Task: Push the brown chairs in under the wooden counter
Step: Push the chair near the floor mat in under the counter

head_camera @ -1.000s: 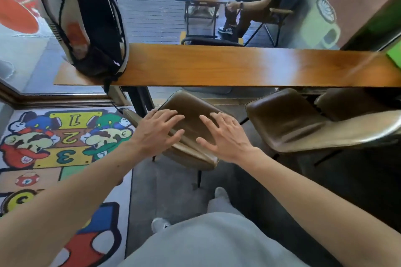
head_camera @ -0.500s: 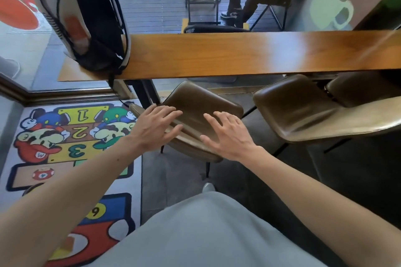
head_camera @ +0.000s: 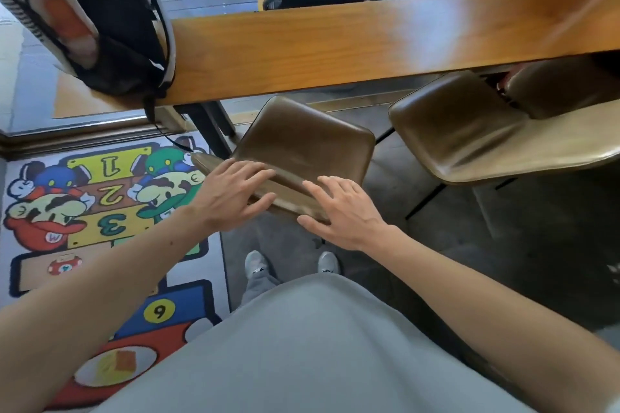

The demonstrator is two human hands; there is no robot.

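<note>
A brown leather chair (head_camera: 302, 141) stands in front of me, its seat partly under the wooden counter (head_camera: 335, 47). My left hand (head_camera: 231, 194) lies with straight fingers on the top of its backrest at the left. My right hand (head_camera: 339, 208) presses flat, fingers spread, on the backrest at the right. A second brown chair (head_camera: 469, 131) stands to the right with its seat front under the counter edge. Part of a third brown chair (head_camera: 563, 90) shows further right, mostly under the counter.
A black and white backpack (head_camera: 100, 20) stands on the counter's left end. A dark counter leg (head_camera: 208, 131) rises left of the first chair. A colourful cartoon rug (head_camera: 84, 211) covers the floor at left. Beyond the window, a person's legs and an outdoor table.
I have stepped closer and the view has tilted down. The first chair has slid a little towards the counter with both hands staying flat on its backrest.
</note>
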